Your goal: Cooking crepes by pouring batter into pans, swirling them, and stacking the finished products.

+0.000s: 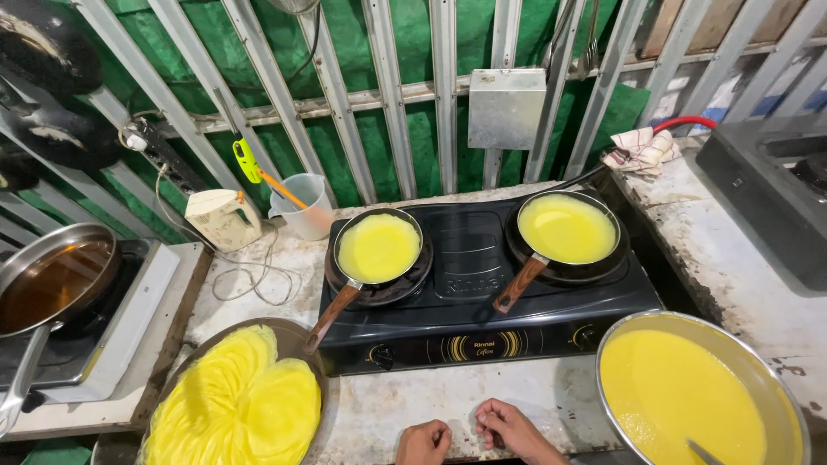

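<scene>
At the far left we are seeing a steel pan of brown liquid (52,280) sitting on a side burner. Next, at the counter's (413,405) front left corner, a round tray of thin yellow crepes (237,400) is lying stacked in overlapping fans. Behind it, a clear jug (303,207) is standing near the back edge. On the black two-burner stove (469,297), the left frying pan (379,250) and the right frying pan (567,231) are each holding a yellow batter round, wooden handles pointing toward us. At the front edge we are resting our left hand (424,443), curled loosely on nothing, beside our right hand (508,428), its fingers bent and empty, the two nearly touching. At the front right corner a large steel bowl of yellow batter (689,396) is standing, with a ladle handle sticking out of the batter.
</scene>
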